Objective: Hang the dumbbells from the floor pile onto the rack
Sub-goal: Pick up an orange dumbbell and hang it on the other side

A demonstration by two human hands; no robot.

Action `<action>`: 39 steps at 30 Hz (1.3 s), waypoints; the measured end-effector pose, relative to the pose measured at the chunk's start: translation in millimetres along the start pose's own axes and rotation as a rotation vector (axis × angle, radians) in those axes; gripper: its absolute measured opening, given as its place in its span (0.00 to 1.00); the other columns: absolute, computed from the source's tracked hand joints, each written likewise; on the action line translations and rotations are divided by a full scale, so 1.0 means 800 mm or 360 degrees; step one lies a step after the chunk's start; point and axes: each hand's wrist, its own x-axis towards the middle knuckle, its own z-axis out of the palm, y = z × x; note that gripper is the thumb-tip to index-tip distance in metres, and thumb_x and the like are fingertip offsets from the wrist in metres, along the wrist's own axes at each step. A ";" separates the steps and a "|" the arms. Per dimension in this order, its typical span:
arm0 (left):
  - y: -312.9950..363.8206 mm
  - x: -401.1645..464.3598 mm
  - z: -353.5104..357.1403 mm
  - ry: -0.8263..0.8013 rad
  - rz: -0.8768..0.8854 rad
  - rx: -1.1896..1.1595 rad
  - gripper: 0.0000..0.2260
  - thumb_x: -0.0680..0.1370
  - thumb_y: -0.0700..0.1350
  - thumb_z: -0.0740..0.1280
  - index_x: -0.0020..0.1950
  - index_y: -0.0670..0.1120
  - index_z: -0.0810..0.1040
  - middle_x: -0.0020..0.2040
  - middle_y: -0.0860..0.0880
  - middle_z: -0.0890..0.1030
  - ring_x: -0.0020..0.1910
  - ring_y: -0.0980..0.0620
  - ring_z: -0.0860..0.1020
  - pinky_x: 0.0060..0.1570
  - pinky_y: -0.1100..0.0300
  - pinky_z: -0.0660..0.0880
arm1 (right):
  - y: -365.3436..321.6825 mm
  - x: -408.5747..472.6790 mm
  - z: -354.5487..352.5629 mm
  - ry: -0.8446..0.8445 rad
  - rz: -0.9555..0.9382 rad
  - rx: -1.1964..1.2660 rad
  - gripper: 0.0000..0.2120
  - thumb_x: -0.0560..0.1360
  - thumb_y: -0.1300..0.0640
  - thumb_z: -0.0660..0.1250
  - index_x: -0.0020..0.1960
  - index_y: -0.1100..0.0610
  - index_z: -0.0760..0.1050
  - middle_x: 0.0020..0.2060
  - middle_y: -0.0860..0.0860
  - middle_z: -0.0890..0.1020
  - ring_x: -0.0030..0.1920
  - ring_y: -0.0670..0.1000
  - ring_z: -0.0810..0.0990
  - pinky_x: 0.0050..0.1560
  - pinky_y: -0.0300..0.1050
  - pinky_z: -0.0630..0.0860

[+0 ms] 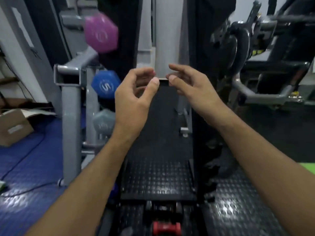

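Clearly, both empty grips, left hand [134,97] and right hand [190,86], spread beside blue dumbbell [105,85] marked "5".

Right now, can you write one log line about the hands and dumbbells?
left hand: empty | right hand: empty | rack: pink dumbbell, blue dumbbell | floor: red dumbbell

Open air between left hand [134,97] and right hand [189,82], both raised, fingers loosely curled, holding nothing. Left side crowded: grey rack [70,106] with pink dumbbell [101,32], blue dumbbell [105,85] and pale teal dumbbell [103,124] stacked one above another on it. Straight ahead, studded black platform [158,167] lies bare. Red dumbbell [166,228] low at bottom edge. Right blocked by dark exercise machine [255,57]. Cardboard box [14,127] far left on blue mat [29,176].
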 end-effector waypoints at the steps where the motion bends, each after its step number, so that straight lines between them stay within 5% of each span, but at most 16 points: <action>1: -0.022 -0.018 0.002 -0.0026 -0.0114 -0.0021 0.07 0.82 0.44 0.70 0.59 0.46 0.81 0.55 0.49 0.85 0.56 0.54 0.83 0.57 0.59 0.78 | 0.022 -0.013 0.007 -0.0009 0.0067 -0.0007 0.23 0.81 0.49 0.68 0.74 0.51 0.74 0.60 0.49 0.83 0.60 0.47 0.83 0.67 0.51 0.78; 9: -0.167 -0.165 0.002 -0.0443 -0.0857 0.0057 0.13 0.83 0.50 0.68 0.65 0.48 0.83 0.59 0.55 0.85 0.61 0.60 0.81 0.64 0.61 0.76 | 0.194 -0.135 0.070 -0.0296 0.0539 -0.0064 0.26 0.77 0.41 0.69 0.72 0.47 0.74 0.57 0.46 0.85 0.59 0.45 0.83 0.69 0.52 0.77; 13: -0.217 -0.246 -0.001 -0.0630 -0.1137 0.0185 0.15 0.83 0.49 0.68 0.70 0.48 0.80 0.64 0.56 0.82 0.61 0.68 0.77 0.60 0.76 0.70 | 0.275 -0.210 0.100 -0.0511 0.0768 -0.0141 0.26 0.76 0.40 0.69 0.72 0.46 0.75 0.56 0.44 0.84 0.60 0.43 0.82 0.68 0.51 0.76; 17: -0.258 -0.323 0.000 -0.0812 -0.1431 0.0288 0.18 0.83 0.48 0.68 0.72 0.45 0.79 0.65 0.53 0.82 0.62 0.60 0.79 0.57 0.76 0.70 | 0.342 -0.278 0.117 -0.0756 0.1066 -0.0210 0.21 0.81 0.47 0.69 0.72 0.50 0.75 0.53 0.42 0.84 0.57 0.43 0.82 0.67 0.46 0.76; 22: -0.289 -0.407 -0.002 -0.1039 -0.1703 0.0361 0.19 0.81 0.50 0.71 0.70 0.45 0.80 0.64 0.50 0.83 0.64 0.54 0.79 0.65 0.63 0.72 | 0.395 -0.353 0.132 -0.0936 0.1344 -0.0197 0.12 0.81 0.51 0.70 0.63 0.51 0.81 0.46 0.44 0.86 0.44 0.42 0.85 0.45 0.34 0.79; 25: -0.305 -0.451 -0.001 -0.1200 -0.1824 0.0466 0.20 0.80 0.52 0.70 0.70 0.46 0.80 0.65 0.50 0.82 0.63 0.54 0.79 0.58 0.65 0.72 | 0.420 -0.395 0.137 -0.1131 0.1409 -0.0357 0.06 0.80 0.56 0.70 0.52 0.56 0.84 0.38 0.50 0.86 0.36 0.45 0.82 0.36 0.33 0.75; 28: -0.314 -0.480 0.008 -0.1362 -0.1880 0.0518 0.21 0.81 0.53 0.70 0.72 0.46 0.78 0.65 0.50 0.81 0.60 0.54 0.78 0.56 0.64 0.71 | 0.448 -0.438 0.140 -0.1490 0.1599 -0.0407 0.04 0.80 0.55 0.70 0.48 0.54 0.83 0.40 0.53 0.87 0.40 0.49 0.84 0.41 0.42 0.79; 32: -0.319 -0.503 0.024 -0.1481 -0.1893 0.0498 0.16 0.82 0.48 0.69 0.69 0.45 0.80 0.60 0.50 0.82 0.53 0.56 0.79 0.51 0.67 0.71 | 0.470 -0.471 0.143 -0.1825 0.1829 -0.0345 0.08 0.80 0.50 0.69 0.56 0.54 0.81 0.53 0.55 0.87 0.51 0.52 0.87 0.46 0.41 0.81; 35: -0.322 -0.516 0.032 -0.1475 -0.1932 0.0447 0.14 0.83 0.45 0.68 0.67 0.43 0.81 0.59 0.50 0.82 0.48 0.60 0.78 0.42 0.75 0.70 | 0.480 -0.485 0.145 -0.1942 0.1966 -0.0197 0.13 0.80 0.46 0.68 0.60 0.51 0.80 0.59 0.56 0.84 0.54 0.54 0.86 0.58 0.50 0.80; 39: -0.330 -0.527 0.036 -0.1395 -0.1953 0.0413 0.10 0.83 0.43 0.67 0.61 0.42 0.84 0.54 0.49 0.83 0.52 0.53 0.79 0.47 0.67 0.72 | 0.487 -0.500 0.148 -0.1917 0.2074 -0.0123 0.14 0.82 0.52 0.66 0.64 0.55 0.78 0.58 0.54 0.82 0.53 0.54 0.83 0.59 0.49 0.78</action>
